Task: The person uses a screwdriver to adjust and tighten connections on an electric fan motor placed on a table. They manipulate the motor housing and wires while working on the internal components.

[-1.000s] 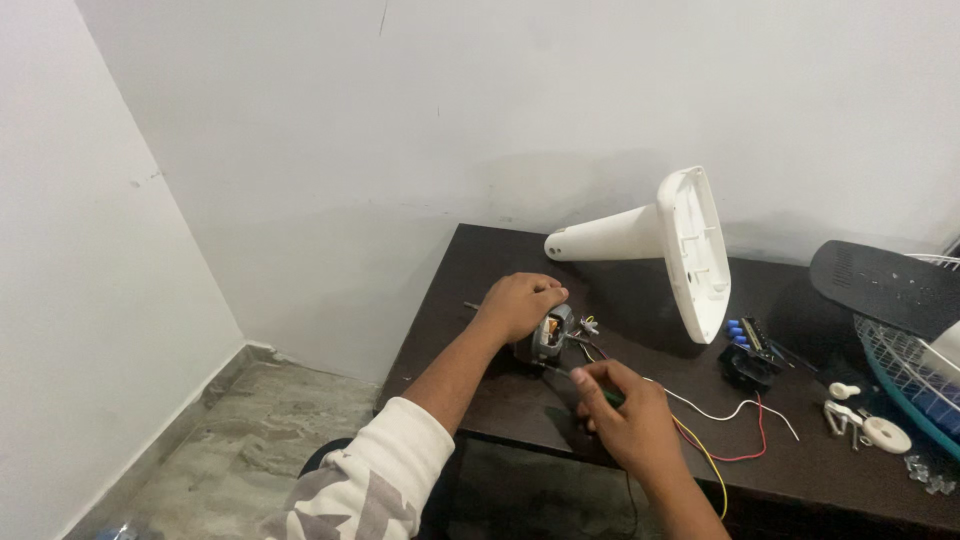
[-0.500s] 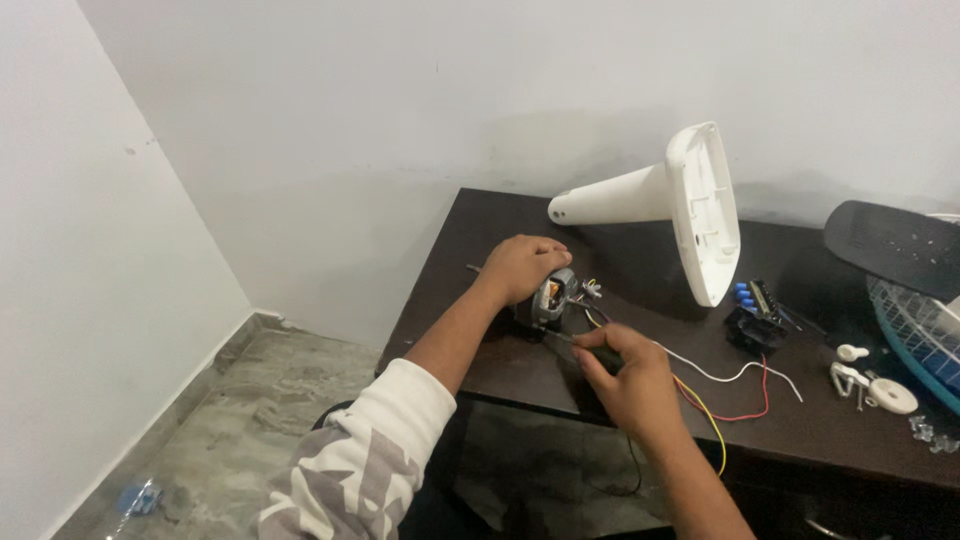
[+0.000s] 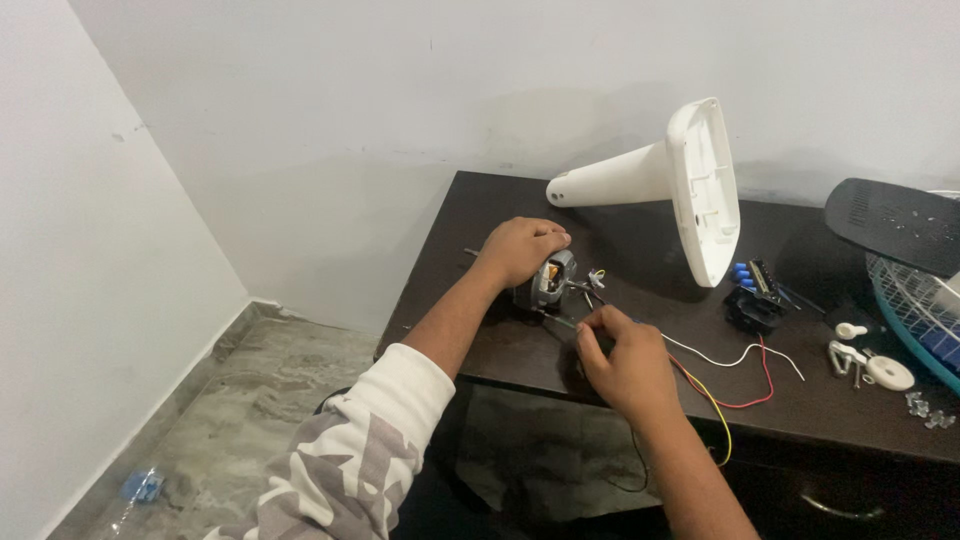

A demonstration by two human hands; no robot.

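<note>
A small metal fan motor (image 3: 551, 281) stands on the dark wooden table (image 3: 470, 330) near its left front part. My left hand (image 3: 520, 247) grips the motor from above and behind. My right hand (image 3: 622, 358) is just in front of it, fingers pinched on a thin dark tool whose tip reaches toward the motor's side. Red, yellow and white wires (image 3: 735, 375) trail from the motor to the right across the tabletop.
A white fan stand base (image 3: 690, 185) lies on its side behind the motor. To the right are a black switch block with blue buttons (image 3: 752, 295), a dark fan cover (image 3: 895, 225), a wire fan guard (image 3: 925, 310), white knobs (image 3: 872, 362) and small clear parts (image 3: 928, 410).
The camera has shifted so the table sits further right and lower. My right hand has drawn closer to the motor; my left hand keeps its hold.
</note>
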